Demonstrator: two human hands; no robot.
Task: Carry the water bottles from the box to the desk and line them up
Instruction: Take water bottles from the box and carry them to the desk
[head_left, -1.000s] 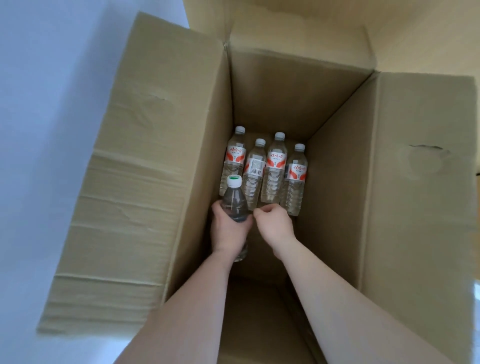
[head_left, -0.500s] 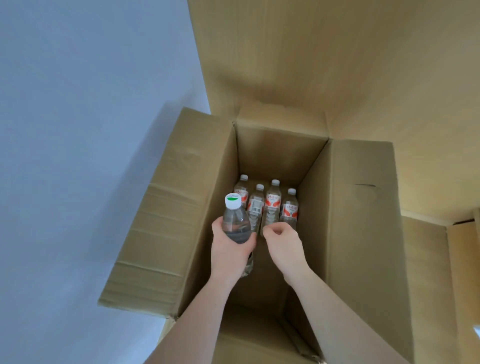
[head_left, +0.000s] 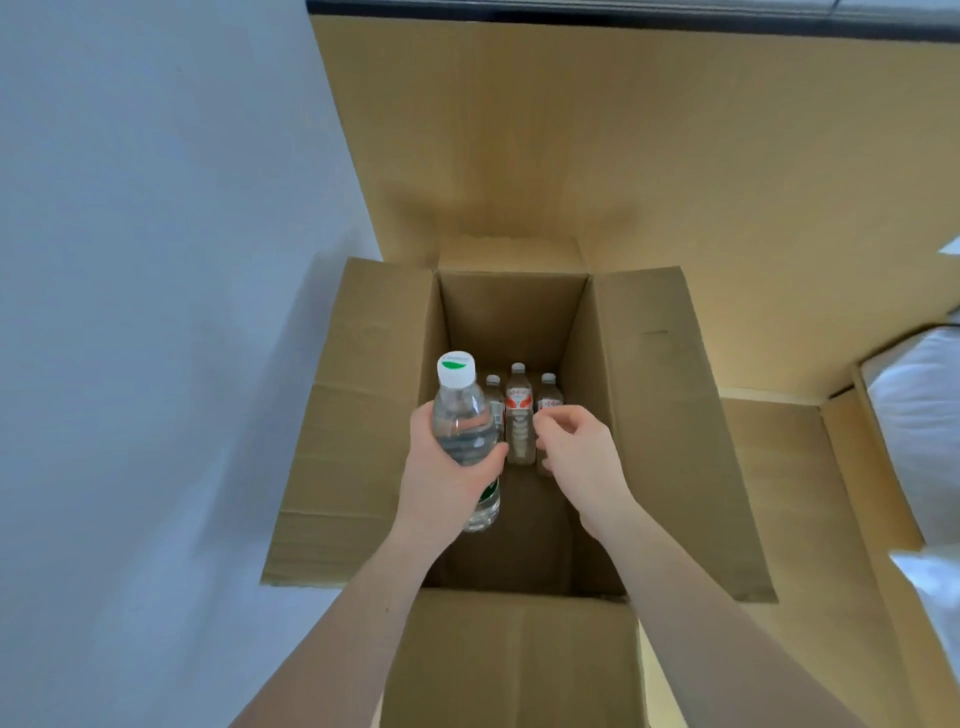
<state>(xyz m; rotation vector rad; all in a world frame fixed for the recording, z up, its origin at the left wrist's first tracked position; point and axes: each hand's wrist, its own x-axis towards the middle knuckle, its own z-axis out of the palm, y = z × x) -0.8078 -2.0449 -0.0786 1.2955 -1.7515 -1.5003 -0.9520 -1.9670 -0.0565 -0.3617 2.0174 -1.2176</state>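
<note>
My left hand (head_left: 447, 473) grips a clear water bottle (head_left: 462, 426) with a white cap marked green, holding it upright above the open cardboard box (head_left: 660, 415). My right hand (head_left: 576, 457) hovers beside it over the box with fingers loosely curled and nothing in them. Deep inside the box, several bottles with red-and-white labels (head_left: 519, 410) stand against the far wall, partly hidden behind the held bottle and my right hand.
A pale wall (head_left: 156, 260) runs along the left. Tall flat cardboard (head_left: 623, 156) stands behind the box. Another open box (head_left: 810, 467) lies to the right, with white fabric (head_left: 919, 415) at the right edge.
My left hand has lifted the bottle up out of the box's depths to above its rim. My right hand rose alongside it, empty. The view pulled back from the box.
</note>
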